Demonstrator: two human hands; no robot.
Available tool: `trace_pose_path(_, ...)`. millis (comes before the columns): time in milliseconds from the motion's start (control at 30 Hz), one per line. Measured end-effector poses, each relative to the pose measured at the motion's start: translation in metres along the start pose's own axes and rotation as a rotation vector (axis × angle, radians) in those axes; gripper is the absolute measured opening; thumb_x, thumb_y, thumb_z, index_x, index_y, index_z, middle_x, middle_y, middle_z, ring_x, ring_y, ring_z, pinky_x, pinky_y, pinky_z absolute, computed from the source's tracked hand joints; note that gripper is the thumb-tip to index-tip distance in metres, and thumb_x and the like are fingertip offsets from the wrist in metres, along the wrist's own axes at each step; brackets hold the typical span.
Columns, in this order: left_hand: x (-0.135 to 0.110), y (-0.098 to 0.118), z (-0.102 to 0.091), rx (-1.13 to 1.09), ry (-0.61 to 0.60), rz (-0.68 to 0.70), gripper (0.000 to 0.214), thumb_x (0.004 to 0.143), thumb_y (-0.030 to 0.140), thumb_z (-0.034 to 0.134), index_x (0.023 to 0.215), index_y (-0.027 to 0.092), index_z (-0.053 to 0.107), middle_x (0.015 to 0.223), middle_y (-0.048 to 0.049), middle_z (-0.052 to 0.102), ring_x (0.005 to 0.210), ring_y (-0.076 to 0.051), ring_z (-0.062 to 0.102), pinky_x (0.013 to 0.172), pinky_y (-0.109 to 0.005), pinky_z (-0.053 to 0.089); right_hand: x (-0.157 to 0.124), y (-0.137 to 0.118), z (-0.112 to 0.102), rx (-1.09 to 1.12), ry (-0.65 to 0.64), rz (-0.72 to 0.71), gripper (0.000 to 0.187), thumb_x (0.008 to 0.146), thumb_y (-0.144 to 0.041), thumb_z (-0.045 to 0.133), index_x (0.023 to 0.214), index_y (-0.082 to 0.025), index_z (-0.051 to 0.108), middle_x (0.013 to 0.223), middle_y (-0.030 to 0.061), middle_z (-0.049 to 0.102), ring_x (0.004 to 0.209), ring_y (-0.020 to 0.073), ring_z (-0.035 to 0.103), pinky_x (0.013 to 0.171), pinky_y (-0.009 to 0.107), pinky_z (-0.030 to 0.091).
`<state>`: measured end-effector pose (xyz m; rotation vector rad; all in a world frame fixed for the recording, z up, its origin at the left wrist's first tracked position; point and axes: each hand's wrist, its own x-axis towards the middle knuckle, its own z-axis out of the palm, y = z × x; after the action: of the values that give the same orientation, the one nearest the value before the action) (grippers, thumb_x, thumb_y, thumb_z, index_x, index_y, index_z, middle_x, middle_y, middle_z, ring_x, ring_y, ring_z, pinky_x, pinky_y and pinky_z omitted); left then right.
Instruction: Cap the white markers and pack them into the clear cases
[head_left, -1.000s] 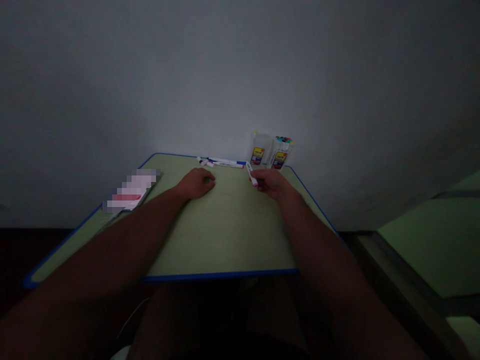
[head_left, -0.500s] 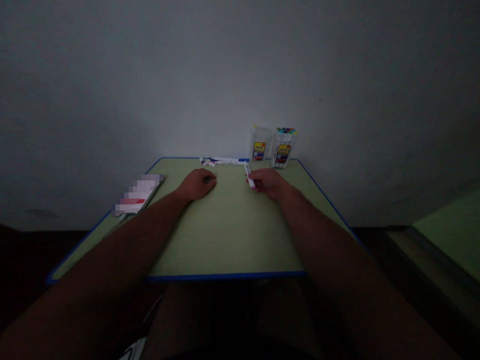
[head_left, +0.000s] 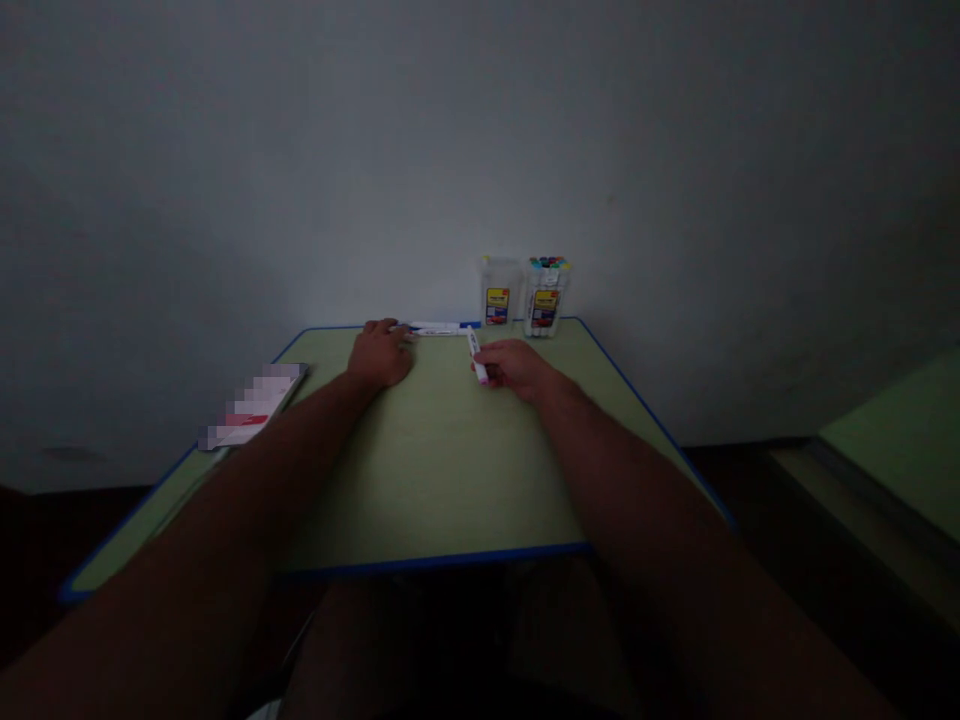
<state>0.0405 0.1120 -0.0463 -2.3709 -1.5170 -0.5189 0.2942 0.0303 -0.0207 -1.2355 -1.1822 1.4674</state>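
Observation:
My right hand (head_left: 517,367) grips a white marker (head_left: 478,358) with a pink end, held tilted above the table between thumb and fingers. Over the table's far left part reaches my left hand (head_left: 380,354), fingers stretched forward and somewhat apart. Just beyond its fingertips, white markers (head_left: 442,331) with blue ends lie along the back edge. Whether the fingers touch anything there is hard to make out; the hand hides the left end of that row.
Against the wall stand a clear marker case (head_left: 497,298) and a second case (head_left: 544,305) packed with colourful-capped markers. A flat, partly blurred pale item with a red patch (head_left: 255,405) lies at the left edge of the green table (head_left: 450,470), which has a blue rim.
My left hand has moved forward to the back edge, its fingers uncurling over the small markers there. My right hand still holds the marker. The whole view has shifted slightly.

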Motion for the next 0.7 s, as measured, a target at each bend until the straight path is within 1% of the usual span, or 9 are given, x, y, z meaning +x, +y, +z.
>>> trace_pose_path(67,0.003,-0.003,0.003,-0.008,-0.011,0.002,0.052,0.085,0.031,0.047,0.133,0.016,0.062,0.14,-0.0172,0.056,0.13,-0.035,0.045,0.108,-0.051,0.034,0.001,0.0,0.0,0.009,0.003,0.001,0.015,0.085,-0.007,0.061,0.071,-0.013,0.063,0.06,0.0004,0.063,0.048,0.0088,0.056,0.043,0.02,0.04)
trace_pose_path(133,0.004,-0.004,0.005,-0.032,-0.022,0.027,0.047,0.086,0.029,0.046,0.126,0.018,0.067,0.135,-0.0148,0.061,0.129,-0.032,0.047,0.11,-0.05,0.031,0.002,0.001,0.0,0.007,-0.003,0.004,0.015,0.085,-0.007,0.062,0.071,-0.013,0.063,0.06,0.0002,0.063,0.048,0.0085,0.055,0.044,0.02,0.04)
trace_pose_path(200,0.004,-0.004,0.004,-0.068,-0.01,0.05,0.044,0.085,0.027,0.046,0.12,0.016,0.069,0.13,-0.0153,0.065,0.126,-0.03,0.051,0.111,-0.048,0.03,0.001,0.0,0.0,0.0,-0.003,0.011,0.015,0.085,-0.007,0.061,0.071,-0.013,0.063,0.061,0.0003,0.063,0.048,0.0083,0.055,0.044,0.02,0.04)
trace_pose_path(300,0.004,-0.002,0.001,-0.114,0.008,0.053,0.039,0.08,0.025,0.05,0.11,0.013,0.072,0.119,-0.0171,0.07,0.115,-0.03,0.058,0.108,-0.046,0.033,0.0,-0.001,0.0,-0.001,0.011,0.016,0.014,0.085,-0.007,0.061,0.073,-0.013,0.063,0.063,0.0008,0.064,0.048,0.0086,0.056,0.045,0.02,0.041)
trace_pose_path(367,0.003,0.0,0.0,-0.124,0.002,0.024,0.035,0.08,0.025,0.052,0.104,0.013,0.074,0.111,-0.0169,0.071,0.108,-0.031,0.06,0.104,-0.047,0.037,-0.001,-0.001,0.0,0.0,0.011,0.014,0.012,0.083,-0.007,0.063,0.073,-0.013,0.063,0.064,0.0009,0.064,0.048,0.0088,0.056,0.045,0.02,0.041)
trace_pose_path(500,0.002,0.003,-0.001,-0.132,-0.02,-0.028,0.029,0.083,0.027,0.052,0.098,0.016,0.073,0.104,-0.015,0.072,0.103,-0.03,0.061,0.096,-0.046,0.043,0.001,0.0,-0.002,-0.004,0.015,0.008,0.009,0.081,-0.007,0.065,0.075,-0.013,0.064,0.064,0.0015,0.065,0.048,0.0093,0.056,0.045,0.02,0.042)
trace_pose_path(633,-0.001,0.008,-0.005,-0.189,-0.065,-0.119,0.027,0.083,0.032,0.054,0.098,0.019,0.072,0.103,-0.0129,0.073,0.098,-0.029,0.064,0.087,-0.041,0.049,0.003,0.003,-0.003,-0.008,0.008,0.004,0.008,0.081,-0.007,0.064,0.076,-0.013,0.064,0.063,0.0017,0.065,0.049,0.0099,0.057,0.046,0.021,0.045)
trace_pose_path(700,-0.003,0.011,-0.01,-0.216,-0.112,-0.148,0.029,0.083,0.032,0.055,0.101,0.019,0.072,0.104,-0.0126,0.073,0.097,-0.028,0.066,0.085,-0.039,0.05,0.004,0.003,-0.004,-0.009,0.007,0.001,0.008,0.081,-0.007,0.064,0.076,-0.013,0.065,0.063,0.0019,0.065,0.048,0.0101,0.057,0.046,0.021,0.045)
